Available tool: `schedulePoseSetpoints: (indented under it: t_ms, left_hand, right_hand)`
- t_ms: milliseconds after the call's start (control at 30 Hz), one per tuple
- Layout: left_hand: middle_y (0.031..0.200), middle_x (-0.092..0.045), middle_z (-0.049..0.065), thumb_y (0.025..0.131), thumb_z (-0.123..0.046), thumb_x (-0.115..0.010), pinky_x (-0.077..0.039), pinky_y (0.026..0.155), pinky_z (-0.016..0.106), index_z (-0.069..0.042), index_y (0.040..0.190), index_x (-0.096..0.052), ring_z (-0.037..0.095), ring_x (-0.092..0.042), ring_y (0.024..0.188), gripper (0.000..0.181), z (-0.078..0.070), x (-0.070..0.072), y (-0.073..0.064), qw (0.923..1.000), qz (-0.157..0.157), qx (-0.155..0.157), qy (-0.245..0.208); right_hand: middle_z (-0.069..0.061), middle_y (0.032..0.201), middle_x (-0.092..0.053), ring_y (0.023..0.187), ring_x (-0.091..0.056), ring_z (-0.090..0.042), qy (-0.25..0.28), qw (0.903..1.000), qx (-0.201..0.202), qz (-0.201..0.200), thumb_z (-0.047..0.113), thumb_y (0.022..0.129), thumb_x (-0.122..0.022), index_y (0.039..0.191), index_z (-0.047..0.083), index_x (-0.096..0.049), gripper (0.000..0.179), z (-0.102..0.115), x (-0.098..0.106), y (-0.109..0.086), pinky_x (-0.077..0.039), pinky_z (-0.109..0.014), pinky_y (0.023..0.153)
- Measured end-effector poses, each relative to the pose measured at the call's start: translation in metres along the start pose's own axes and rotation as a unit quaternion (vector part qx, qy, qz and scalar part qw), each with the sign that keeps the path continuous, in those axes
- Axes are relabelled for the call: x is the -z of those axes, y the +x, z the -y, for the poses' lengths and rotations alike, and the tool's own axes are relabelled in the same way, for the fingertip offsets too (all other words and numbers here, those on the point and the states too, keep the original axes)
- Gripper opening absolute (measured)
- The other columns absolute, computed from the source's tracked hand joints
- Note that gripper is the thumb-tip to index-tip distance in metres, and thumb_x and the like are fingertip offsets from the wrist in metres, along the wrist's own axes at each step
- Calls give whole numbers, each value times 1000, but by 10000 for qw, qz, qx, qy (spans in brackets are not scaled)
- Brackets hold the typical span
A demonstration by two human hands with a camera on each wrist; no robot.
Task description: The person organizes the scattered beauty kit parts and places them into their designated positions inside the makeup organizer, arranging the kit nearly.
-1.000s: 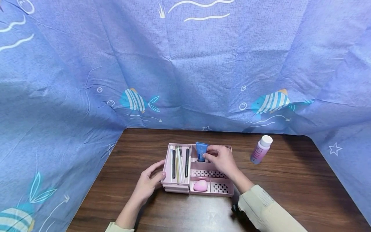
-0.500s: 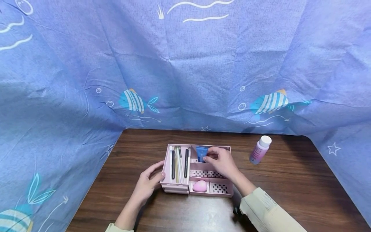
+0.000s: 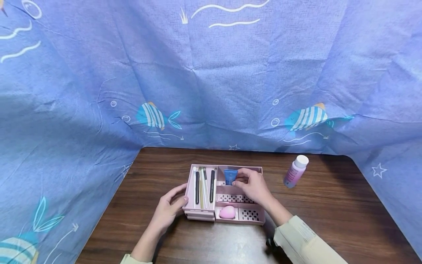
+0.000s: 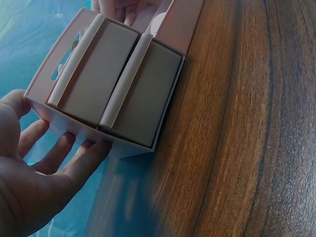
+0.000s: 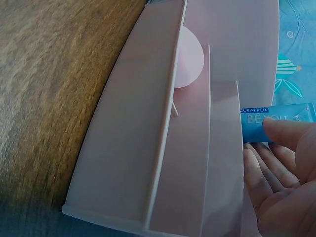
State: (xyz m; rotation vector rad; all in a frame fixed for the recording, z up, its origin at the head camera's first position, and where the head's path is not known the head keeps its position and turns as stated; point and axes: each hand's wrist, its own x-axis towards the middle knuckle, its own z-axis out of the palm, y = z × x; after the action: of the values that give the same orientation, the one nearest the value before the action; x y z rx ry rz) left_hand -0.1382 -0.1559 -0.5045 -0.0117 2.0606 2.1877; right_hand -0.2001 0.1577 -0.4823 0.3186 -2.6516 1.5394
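My right hand (image 3: 253,185) pinches a small blue toothpaste tube (image 3: 230,176) between thumb and fingers. In the head view the tube stands upright in the back compartment of a pink desk organizer (image 3: 262,216), its lower end behind the divider. The right wrist view shows white lettering on the toothpaste tube (image 5: 276,114) and my right hand (image 5: 284,173) beside the organizer's walls. My left hand (image 3: 169,206) rests against the organizer's left side. In the left wrist view its fingers (image 4: 74,158) reach along the side wall, with the thumb at the top corner.
Several brushes and pens (image 3: 202,187) lie in the organizer's left top tray. A pink makeup sponge (image 3: 227,212) sits in a front compartment. Right of the organizer stands a pink bottle (image 3: 294,174) with a white cap. Blue fish-print cloth (image 3: 211,91) hangs behind the wooden table (image 3: 329,220).
The toothpaste tube has moved down into the back compartment with my right hand still holding it. My left hand keeps its place at the organizer's side.
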Motion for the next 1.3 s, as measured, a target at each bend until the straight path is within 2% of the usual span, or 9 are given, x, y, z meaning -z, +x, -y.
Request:
schedulePoseSetpoints:
  t_ms: [300,767,1067,1300]
  left_hand:
    - [136,-60,28,97,0,-65,-63,84,35,-3,145,-55,16,-71,104,49,0,0,0,9999,30,-93,101]
    - [135,-60,29,98,-2,-65,-63,85,35,1,145,-54,14,-70,105,49,-2,0,-1,9996,77,-203,189]
    - [135,-60,30,97,-1,-64,-63,84,33,3,144,-54,13,-69,107,48,0,0,-1,9996,84,-192,193]
    - [136,-60,28,98,0,-64,-62,85,33,0,144,-54,14,-68,107,47,-1,1,1,10000,77,13,29]
  right_hand:
    - [-8,104,-78,92,-76,-20,169,9998,-117,63,1,83,-82,113,7,-72,32,2,7,-3,-62,-28,82]
    - [-15,102,-77,87,-75,-20,185,9994,200,-230,2,83,-82,109,2,-73,28,-7,29,-17,-61,-26,76]
    - [-17,100,-76,82,-71,-9,-12,9989,190,-427,1,83,-81,109,3,-73,27,-16,47,-33,-61,-23,71]
    - [-15,97,-76,79,-69,-4,-76,9973,304,-667,1,83,-83,109,1,-73,28,-25,65,-45,-61,-23,69]
